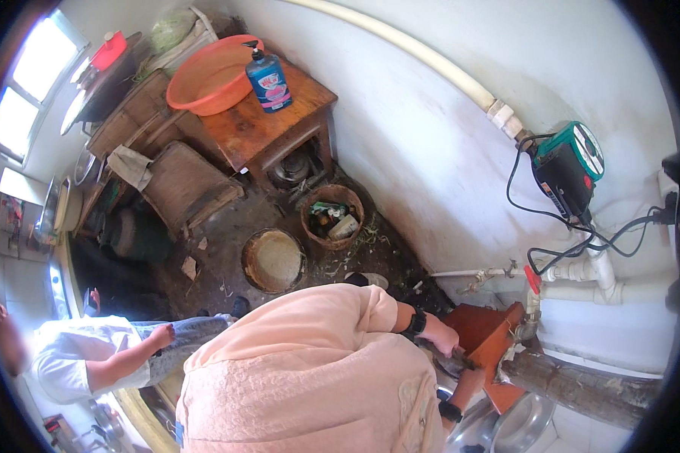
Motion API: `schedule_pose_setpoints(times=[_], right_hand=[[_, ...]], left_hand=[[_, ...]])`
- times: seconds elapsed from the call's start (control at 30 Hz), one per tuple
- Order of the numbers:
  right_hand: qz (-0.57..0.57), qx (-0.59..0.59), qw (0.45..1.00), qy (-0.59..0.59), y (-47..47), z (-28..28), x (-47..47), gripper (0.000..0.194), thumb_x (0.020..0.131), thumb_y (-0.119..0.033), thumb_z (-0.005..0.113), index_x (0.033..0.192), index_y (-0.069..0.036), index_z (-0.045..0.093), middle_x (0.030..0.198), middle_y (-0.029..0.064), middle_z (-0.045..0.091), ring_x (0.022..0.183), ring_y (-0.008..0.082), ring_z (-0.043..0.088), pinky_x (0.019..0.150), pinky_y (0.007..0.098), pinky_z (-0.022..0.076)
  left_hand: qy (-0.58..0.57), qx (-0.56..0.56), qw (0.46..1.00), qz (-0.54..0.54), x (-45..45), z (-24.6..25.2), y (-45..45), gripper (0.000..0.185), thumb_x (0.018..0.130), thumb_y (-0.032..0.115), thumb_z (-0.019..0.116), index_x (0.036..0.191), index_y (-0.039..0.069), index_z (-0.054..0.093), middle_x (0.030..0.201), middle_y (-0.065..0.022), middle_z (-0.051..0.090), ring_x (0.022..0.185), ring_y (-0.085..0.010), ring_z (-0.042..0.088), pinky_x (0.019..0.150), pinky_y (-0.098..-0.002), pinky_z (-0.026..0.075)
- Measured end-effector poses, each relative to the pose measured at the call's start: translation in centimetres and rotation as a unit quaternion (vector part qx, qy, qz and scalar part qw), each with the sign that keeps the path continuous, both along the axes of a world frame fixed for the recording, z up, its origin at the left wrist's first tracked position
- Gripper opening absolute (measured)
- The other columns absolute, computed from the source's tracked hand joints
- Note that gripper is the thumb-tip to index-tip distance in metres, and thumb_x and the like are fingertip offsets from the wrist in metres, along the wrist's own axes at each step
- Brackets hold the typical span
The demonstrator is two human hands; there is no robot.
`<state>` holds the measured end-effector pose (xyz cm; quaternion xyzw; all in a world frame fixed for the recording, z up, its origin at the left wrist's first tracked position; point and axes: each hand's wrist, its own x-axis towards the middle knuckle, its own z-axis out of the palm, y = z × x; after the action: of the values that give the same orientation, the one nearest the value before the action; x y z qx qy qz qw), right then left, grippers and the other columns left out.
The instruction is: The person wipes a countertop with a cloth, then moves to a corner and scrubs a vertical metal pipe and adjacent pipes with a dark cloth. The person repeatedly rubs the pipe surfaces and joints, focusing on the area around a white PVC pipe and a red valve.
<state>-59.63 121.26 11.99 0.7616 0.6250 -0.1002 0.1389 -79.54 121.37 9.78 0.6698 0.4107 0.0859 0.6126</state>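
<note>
My left hand, with a black band on the wrist, reaches to the right and grips a dark, elongated thing whose kind I cannot make out. My right hand, also banded at the wrist, closes on the same thing from below. Just beyond the hands stands a reddish-brown open box against the wall. Shiny metal basins lie below it, partly cut off by my arm. The pink cloth of my clothing covers the lower middle of the view.
Another person in a white top stands at left. A rusty pipe runs right of the box, below a green-topped pump with cables. A wooden cabinet bears an orange basin and pump bottle. A basket holds rubbish.
</note>
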Motion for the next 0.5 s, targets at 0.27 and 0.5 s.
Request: schedule_pose_setpoints(times=[0.27,0.5], right_hand=[[0.005,0.056,0.998,0.007,-0.52,-0.77,0.56,0.024,0.070,-0.012,0.053,0.085,0.002,0.064,0.083,0.0233,0.063,0.079,0.0368,0.062,0.069,0.0457,0.0485],[0.001,0.036,0.999,0.009,-0.29,-0.61,0.33,0.025,0.073,-0.016,0.052,0.089,-0.001,0.064,0.086,0.0211,0.063,0.083,0.0358,0.061,0.069,0.0446,0.0481]], left_hand=[[-0.019,0.058,0.998,-0.033,-0.27,-0.72,-0.51,0.051,0.068,0.038,0.066,0.106,0.005,0.060,0.090,-0.0115,0.064,0.082,-0.0246,0.059,0.070,-0.0390,0.045],[-0.014,0.022,0.999,-0.037,-0.39,-0.42,-0.47,0.051,0.068,0.036,0.066,0.107,0.005,0.059,0.093,-0.0121,0.064,0.085,-0.0257,0.059,0.073,-0.0384,0.044]])
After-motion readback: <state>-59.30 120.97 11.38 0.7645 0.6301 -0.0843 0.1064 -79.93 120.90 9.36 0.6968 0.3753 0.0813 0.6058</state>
